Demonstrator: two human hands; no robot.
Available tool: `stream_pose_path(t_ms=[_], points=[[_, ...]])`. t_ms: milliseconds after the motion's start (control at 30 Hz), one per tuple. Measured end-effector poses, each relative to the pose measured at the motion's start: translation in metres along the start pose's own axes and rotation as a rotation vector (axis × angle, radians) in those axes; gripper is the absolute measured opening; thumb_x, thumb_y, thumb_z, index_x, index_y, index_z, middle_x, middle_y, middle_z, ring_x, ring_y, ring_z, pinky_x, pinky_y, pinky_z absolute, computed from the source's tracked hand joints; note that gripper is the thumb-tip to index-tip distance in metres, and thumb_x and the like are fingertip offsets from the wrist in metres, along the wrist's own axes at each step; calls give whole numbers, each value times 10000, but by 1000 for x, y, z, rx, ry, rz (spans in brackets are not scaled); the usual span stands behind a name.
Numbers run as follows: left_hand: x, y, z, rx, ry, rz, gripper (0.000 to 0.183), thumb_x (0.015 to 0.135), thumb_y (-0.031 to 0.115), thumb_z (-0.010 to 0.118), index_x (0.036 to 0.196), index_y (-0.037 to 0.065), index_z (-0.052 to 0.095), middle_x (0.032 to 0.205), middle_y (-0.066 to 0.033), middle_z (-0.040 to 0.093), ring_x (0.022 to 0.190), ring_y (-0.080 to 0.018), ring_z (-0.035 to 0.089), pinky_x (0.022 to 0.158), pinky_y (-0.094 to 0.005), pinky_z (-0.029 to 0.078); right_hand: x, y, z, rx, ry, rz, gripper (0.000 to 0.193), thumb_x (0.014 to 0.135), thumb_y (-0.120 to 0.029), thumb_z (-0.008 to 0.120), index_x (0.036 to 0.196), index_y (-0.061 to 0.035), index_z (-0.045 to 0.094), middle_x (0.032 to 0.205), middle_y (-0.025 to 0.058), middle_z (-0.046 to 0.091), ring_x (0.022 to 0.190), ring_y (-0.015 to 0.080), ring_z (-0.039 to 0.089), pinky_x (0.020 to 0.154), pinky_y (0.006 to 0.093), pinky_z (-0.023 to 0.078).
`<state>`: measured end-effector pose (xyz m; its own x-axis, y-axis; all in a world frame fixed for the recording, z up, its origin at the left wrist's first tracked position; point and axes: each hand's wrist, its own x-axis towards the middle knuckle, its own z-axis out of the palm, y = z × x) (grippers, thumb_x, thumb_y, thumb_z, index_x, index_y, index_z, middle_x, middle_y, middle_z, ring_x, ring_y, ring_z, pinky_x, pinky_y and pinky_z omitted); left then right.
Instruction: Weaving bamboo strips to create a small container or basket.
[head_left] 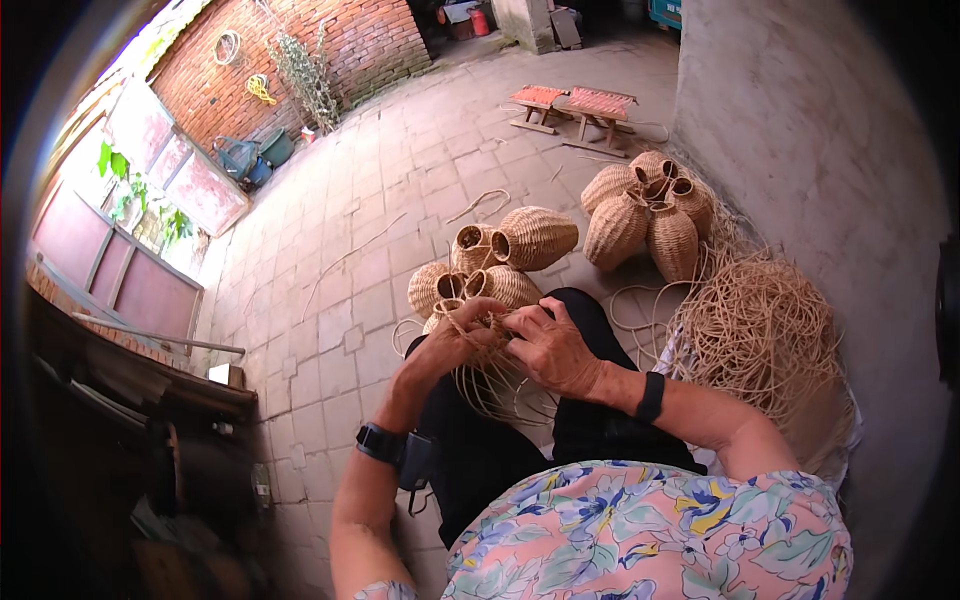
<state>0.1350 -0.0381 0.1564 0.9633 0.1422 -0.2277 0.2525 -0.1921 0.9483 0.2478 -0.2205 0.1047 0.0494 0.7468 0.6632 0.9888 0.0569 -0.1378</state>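
Observation:
Above my lap, my left hand (pixel 455 340) and my right hand (pixel 552 345) come together with fingers closed around a bunch of pale woven strands (pixel 492 383). Loose strand ends hang and fan out below my hands, over my dark trousers. The exact grip of the fingertips is partly hidden by the hands. Just beyond them lies a cluster of woven baskets, among them a larger vase-shaped basket (pixel 540 238) with its open mouth toward the left. Smaller baskets (pixel 432 287) of the same weave lie beside it.
A second group of vase-shaped baskets (pixel 615 232) stands by the wall at the right. Next to it is a big heap of loose strands (pixel 760 335). Two small folding stools (pixel 598 108) are farther back. Single strands lie on the paved floor (pixel 370 150).

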Motion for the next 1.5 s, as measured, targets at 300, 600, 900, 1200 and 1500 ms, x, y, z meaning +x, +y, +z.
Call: stream_pose_path(t_ms=[300, 600, 900, 1200, 1500], points=[[0, -1, -2, -92, -38, -24, 395, 945, 156, 636, 1313, 60, 528, 1095, -28, 598, 981, -101, 579, 824, -266, 494, -4, -2, 6, 68, 9, 39, 123, 793, -173, 645, 879, -90, 674, 1201, 81, 572, 1194, 240, 511, 1057, 543, 309], [-19, 10, -4, 51, 184, 103, 315, 923, 82, 597, 1232, 19, 607, 1113, -53, 647, 1081, -138, 593, 935, -289, 481, -3, -3, -26, -43, -101, 29, 261, 682, -189, 707, 872, -19, 652, 1222, 129, 556, 1214, 268, 484, 1061, 540, 296], [-63, -8, 17, 391, 535, 333, 210, 825, 107, 685, 1029, 61, 670, 1060, -94, 667, 1004, -251, 644, 875, -384, 492, -52, 9, -41, 54, -86, 241, 207, 626, -128, 664, 799, -17, 633, 1149, 135, 591, 1110, 288, 520, 967, 475, 358], [-67, -6, 32, 490, 603, 337, 228, 792, 100, 733, 995, 32, 655, 1015, -104, 651, 1009, -251, 626, 877, -392, 494, -90, 39, -53, 399, -88, 449, 96, 673, -27, 611, 753, -32, 557, 905, 124, 604, 886, 331, 583, 799, 432, 467], [-44, 13, 50, 983, 585, 563, 293, 706, 151, 804, 961, 79, 679, 945, -69, 644, 957, -273, 575, 920, -423, 402, -42, 23, -63, 1718, 137, 821, 70, 922, -64, 523, 986, -36, 520, 968, 140, 660, 951, 220, 662, 945, 383, 505]])
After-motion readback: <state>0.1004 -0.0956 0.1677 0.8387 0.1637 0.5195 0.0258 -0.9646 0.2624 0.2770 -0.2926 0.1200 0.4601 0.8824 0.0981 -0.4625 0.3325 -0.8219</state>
